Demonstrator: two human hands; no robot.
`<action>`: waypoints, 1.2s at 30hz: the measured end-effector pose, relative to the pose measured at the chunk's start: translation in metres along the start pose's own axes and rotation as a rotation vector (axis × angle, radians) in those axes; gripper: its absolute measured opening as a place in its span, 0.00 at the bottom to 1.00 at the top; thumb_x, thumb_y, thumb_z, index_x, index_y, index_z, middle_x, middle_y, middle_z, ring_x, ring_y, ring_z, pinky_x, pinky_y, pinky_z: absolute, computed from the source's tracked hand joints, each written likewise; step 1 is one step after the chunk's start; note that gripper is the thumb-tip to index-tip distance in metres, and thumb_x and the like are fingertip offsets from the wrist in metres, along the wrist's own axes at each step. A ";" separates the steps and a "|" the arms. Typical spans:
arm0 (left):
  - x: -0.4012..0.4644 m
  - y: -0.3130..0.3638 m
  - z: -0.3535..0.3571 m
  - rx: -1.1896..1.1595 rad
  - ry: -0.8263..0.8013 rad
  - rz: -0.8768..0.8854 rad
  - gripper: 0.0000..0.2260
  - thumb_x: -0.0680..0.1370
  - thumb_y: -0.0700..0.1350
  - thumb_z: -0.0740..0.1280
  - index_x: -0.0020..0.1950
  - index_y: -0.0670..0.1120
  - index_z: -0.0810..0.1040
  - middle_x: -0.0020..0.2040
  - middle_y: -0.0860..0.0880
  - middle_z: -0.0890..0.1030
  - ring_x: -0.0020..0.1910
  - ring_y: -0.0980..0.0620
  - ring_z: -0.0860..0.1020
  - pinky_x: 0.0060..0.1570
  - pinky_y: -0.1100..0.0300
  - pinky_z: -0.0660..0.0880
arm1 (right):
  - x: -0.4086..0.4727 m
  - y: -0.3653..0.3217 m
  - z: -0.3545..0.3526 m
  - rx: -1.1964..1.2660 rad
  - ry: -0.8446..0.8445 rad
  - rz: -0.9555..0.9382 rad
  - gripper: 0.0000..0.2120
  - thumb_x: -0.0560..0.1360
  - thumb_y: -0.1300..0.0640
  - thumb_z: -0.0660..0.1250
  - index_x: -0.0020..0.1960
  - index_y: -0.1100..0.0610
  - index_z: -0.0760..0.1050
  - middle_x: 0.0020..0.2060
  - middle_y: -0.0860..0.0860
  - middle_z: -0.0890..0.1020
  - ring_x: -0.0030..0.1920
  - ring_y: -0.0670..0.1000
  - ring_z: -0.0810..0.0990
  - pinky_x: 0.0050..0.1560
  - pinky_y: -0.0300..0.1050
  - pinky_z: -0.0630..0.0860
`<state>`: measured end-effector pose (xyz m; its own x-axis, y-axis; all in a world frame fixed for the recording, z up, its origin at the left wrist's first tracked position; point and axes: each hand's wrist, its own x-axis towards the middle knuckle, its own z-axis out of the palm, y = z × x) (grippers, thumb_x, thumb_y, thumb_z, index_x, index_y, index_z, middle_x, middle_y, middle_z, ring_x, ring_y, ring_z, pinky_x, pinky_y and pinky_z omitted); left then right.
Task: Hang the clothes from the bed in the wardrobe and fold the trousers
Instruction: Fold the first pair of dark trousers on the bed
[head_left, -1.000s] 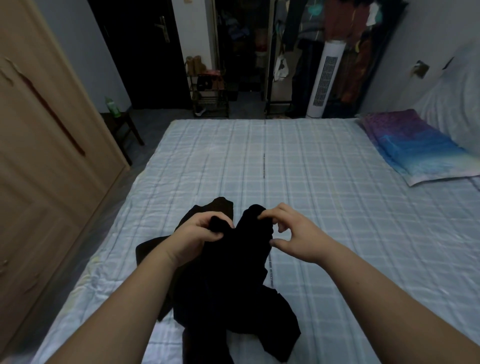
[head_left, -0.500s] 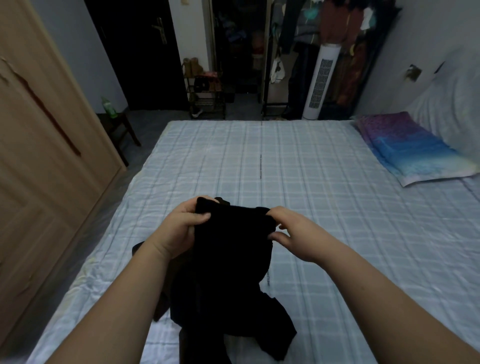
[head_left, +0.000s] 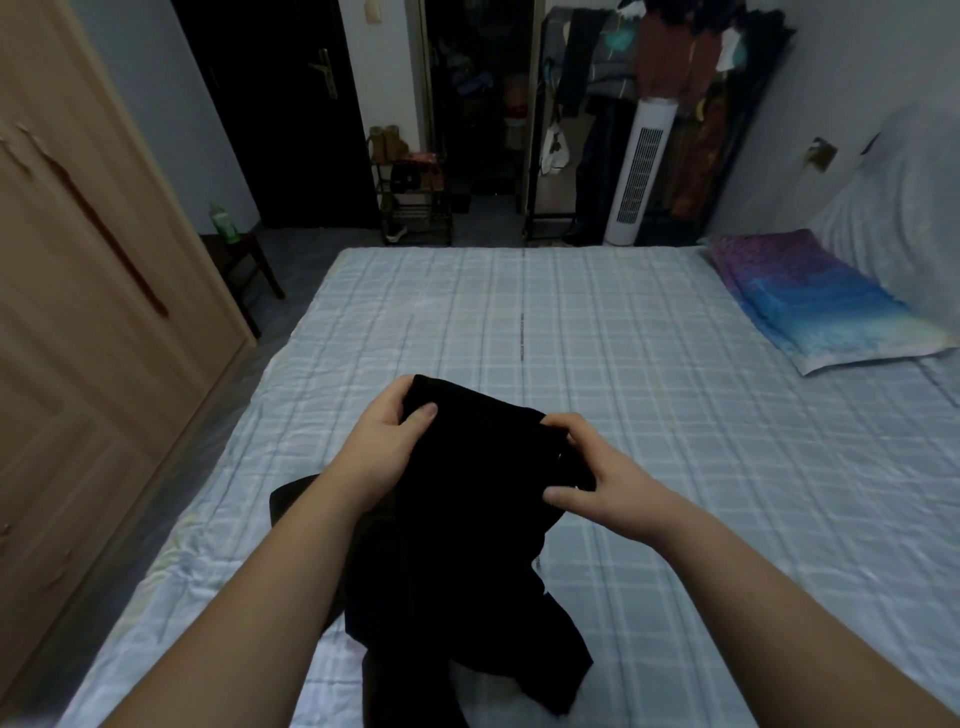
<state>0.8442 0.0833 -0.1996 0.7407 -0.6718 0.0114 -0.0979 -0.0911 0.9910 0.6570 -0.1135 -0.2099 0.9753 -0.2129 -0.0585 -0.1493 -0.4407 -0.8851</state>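
Both hands are gripping the black trousers (head_left: 467, 519) over the bed (head_left: 649, 415): left hand (head_left: 382, 452) pinching one top corner, right hand (head_left: 608, 483) closed on the other.

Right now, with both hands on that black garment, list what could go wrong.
1. The black garment is gripped only at its top edge by the left hand and right hand; its bunched lower part may fold in crooked.
2. Black fabric in dim light hides seams, so the edges may be misaligned.
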 end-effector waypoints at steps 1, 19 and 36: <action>-0.003 0.001 0.002 -0.014 0.002 0.003 0.09 0.83 0.37 0.62 0.60 0.46 0.78 0.51 0.51 0.85 0.53 0.53 0.83 0.52 0.61 0.77 | -0.003 0.001 0.001 0.015 -0.003 0.007 0.25 0.75 0.59 0.72 0.63 0.38 0.68 0.49 0.38 0.79 0.48 0.43 0.80 0.49 0.39 0.77; -0.020 0.066 0.005 0.060 -0.046 0.138 0.09 0.82 0.38 0.64 0.61 0.43 0.79 0.55 0.46 0.84 0.56 0.49 0.83 0.61 0.52 0.78 | -0.025 -0.046 -0.040 -0.069 0.144 -0.038 0.13 0.79 0.60 0.63 0.46 0.42 0.70 0.34 0.38 0.76 0.38 0.43 0.74 0.44 0.46 0.72; -0.009 0.238 0.024 0.060 -0.043 0.416 0.07 0.82 0.41 0.65 0.58 0.46 0.80 0.50 0.51 0.86 0.51 0.54 0.84 0.48 0.60 0.81 | -0.028 -0.181 -0.132 0.488 0.611 -0.253 0.15 0.77 0.64 0.70 0.63 0.58 0.77 0.52 0.56 0.85 0.55 0.59 0.85 0.49 0.48 0.82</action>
<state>0.7982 0.0504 0.0328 0.6013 -0.6905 0.4020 -0.4225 0.1523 0.8935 0.6351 -0.1433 0.0129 0.6887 -0.6572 0.3063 0.2878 -0.1399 -0.9474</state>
